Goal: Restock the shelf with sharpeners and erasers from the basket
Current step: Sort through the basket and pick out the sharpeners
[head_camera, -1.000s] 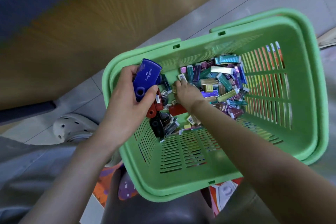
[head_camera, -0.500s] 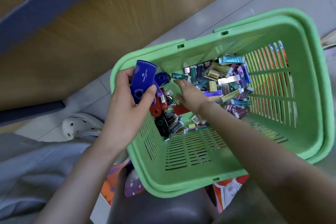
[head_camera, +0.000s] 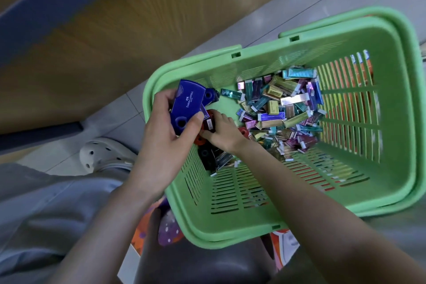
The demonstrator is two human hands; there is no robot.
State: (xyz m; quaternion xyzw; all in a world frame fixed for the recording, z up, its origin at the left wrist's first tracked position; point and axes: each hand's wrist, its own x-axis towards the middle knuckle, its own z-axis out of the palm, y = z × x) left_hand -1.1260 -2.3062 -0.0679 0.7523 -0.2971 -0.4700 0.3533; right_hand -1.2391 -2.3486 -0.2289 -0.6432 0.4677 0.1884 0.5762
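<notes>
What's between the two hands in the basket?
Red sharpeners, shown in the head view. The left hand holds a blue sharpener next to them, and the right hand pinches one.

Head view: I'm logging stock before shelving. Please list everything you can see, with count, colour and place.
basket: one, green, centre and right.
erasers: many, metallic mixed colours, piled at basket's far end.
blue sharpeners: at least two, stacked in left grip.
red sharpeners: at least two, basket's left end.
black sharpeners: a few, below the red ones.
shoe: one, white, floor at left.
wooden panel: one, brown, blue-edged, upper left.
printed packs: count unclear, orange and purple, under basket's near edge.
left grip: one bare hand, holds blue sharpeners.
right grip: one bare hand, inside basket, pinches a red sharpener.
</notes>
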